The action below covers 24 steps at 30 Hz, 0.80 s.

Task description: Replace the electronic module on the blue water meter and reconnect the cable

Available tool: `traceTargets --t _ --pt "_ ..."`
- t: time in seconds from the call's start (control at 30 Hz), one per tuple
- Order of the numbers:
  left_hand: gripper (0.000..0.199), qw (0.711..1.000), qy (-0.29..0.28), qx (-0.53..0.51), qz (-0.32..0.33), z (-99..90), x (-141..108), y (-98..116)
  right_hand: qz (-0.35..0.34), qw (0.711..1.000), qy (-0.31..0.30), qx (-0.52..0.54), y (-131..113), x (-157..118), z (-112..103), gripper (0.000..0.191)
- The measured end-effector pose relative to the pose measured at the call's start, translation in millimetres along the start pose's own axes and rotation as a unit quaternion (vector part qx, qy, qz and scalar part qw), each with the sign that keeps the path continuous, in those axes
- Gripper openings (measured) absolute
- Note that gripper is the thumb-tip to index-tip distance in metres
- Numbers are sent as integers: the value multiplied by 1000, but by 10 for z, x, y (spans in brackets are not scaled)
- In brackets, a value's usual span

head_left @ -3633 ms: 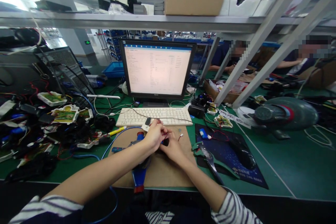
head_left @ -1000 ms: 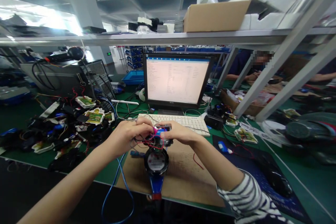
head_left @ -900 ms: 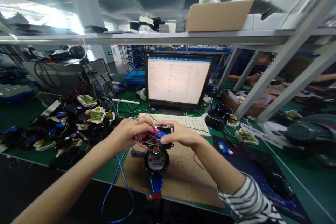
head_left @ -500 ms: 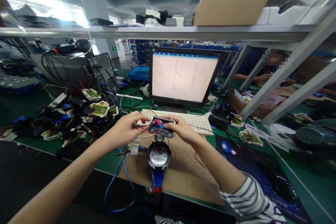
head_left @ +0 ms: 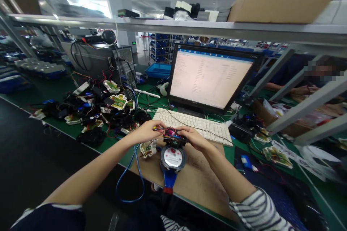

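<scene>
A parts heap [head_left: 104,110] and keyboard [head_left: 204,123] are crowding the work.
Left hand [head_left: 148,132] is pinching wires [head_left: 169,131], right hand [head_left: 194,138] grasping a black housing [head_left: 173,140] beside the dial [head_left: 173,157].

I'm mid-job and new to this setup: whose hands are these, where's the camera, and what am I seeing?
There's no machine: these are a person's bare hands, seen from a camera worn on the head. The right hand grips a black housing; the left hand is at its wires, its exact grip too small to tell. Nearer the body, a blue meter with a round face sits on a cardboard sheet. Beyond the hands are a keyboard and monitor; a pile of parts lies to the left.
</scene>
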<state>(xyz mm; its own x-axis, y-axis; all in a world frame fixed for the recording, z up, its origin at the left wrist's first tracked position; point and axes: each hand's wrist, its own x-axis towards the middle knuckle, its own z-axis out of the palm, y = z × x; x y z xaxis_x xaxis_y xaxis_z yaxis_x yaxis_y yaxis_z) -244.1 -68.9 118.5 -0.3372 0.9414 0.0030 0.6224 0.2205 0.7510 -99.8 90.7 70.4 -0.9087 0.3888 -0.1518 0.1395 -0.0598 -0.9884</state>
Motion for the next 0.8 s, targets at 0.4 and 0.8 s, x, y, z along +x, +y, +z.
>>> traceTargets --t 0.4,0.8 --pt "29 994 10 -108 -4 181 -108 -111 -25 997 -12 -67 -50 -23 -35 28" --pt "36 995 17 -98 -9 205 -209 -106 -56 987 -56 -138 -94 -56 -125 34"
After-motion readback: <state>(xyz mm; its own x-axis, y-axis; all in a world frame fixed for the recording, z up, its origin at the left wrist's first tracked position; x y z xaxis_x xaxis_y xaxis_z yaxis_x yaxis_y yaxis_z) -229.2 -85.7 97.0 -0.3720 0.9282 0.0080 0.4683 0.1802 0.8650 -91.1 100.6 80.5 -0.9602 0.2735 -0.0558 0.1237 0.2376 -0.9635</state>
